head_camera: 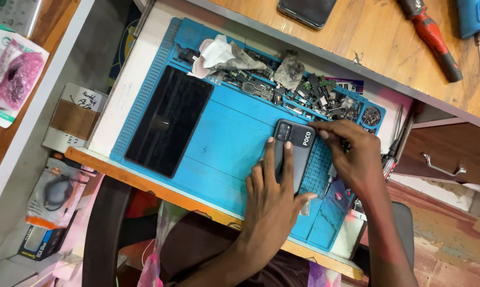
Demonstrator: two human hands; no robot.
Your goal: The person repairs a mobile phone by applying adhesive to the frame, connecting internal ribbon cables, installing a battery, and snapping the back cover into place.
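While the dark phone [294,154] lies back-up on the blue repair mat [229,143], at about 3 o'clock of the mat's middle, both hands are on it.

Head view: left hand [272,199] lies flat, fingers spread over the lower half of the phone, pressing it down, not wrapped round it. Right hand [351,154] comes in from 3 o'clock, fingertips pinched at the phone's top right corner edge; whether a pick sits between them, can't tell. Black tablet [168,119] lies at 9 o'clock of the phone, well apart. Parts tray strip [303,87] with small components and a crumpled tissue [216,53] at 12 o'clock. Screwdriver [431,37] and a second phone [306,10] on the wooden bench above.

Judgement: phone is light, stiff, with a smooth plastic back, likely to slide on the mat. Hold by the long side edges; keep load off the camera block [283,131].
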